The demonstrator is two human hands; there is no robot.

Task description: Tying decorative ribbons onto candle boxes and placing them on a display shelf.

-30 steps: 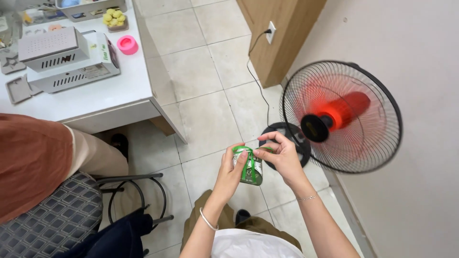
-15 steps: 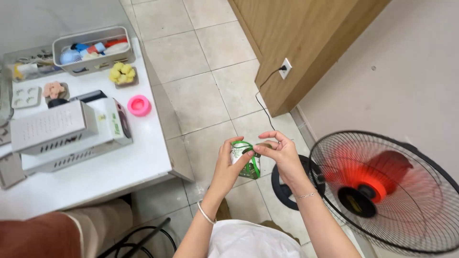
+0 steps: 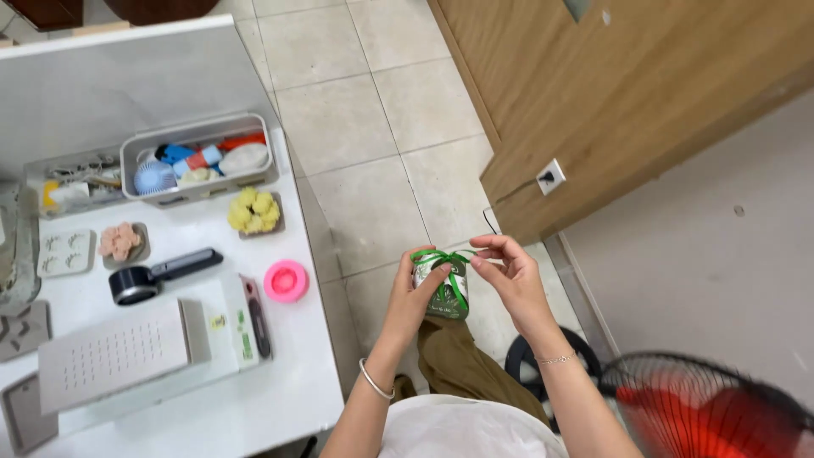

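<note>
At the left of the frame a white table [image 3: 170, 76] carries a scatter of items. Near its upper part sits a grey plastic bin [image 3: 200, 159] filled with small blue, red and white objects. Just below and to the right of it lies a yellow flower-shaped piece [image 3: 256, 211] on a small tray, and to its left a pink flower-shaped piece [image 3: 119, 241] on another tray. Lower down rests a black round tool with a handle [image 3: 158, 276], and beside it, toward the table's right edge, a bright pink round mould [image 3: 286, 281]. At the lower left of the table stands a white box with a perforated grey lid [image 3: 114, 356].

In the middle of the frame, over the tiled floor [image 3: 373, 127], the left hand [image 3: 413, 295] wraps around a small green and white container [image 3: 443, 290], thumb pressed on its front, gripping it firmly. A green ribbon [image 3: 442, 257] is tied across the container's top in a bow. The right hand [image 3: 511, 276] is just beside it, fingers narrowed to a pinch on an end of the ribbon at the container's upper right.

At the upper right runs a wooden panel [image 3: 610, 110] with a wall socket [image 3: 550, 177] at its lower edge. In the lower right corner a fan with a black grille and red blades [image 3: 704, 407] shows, blurred.
</note>
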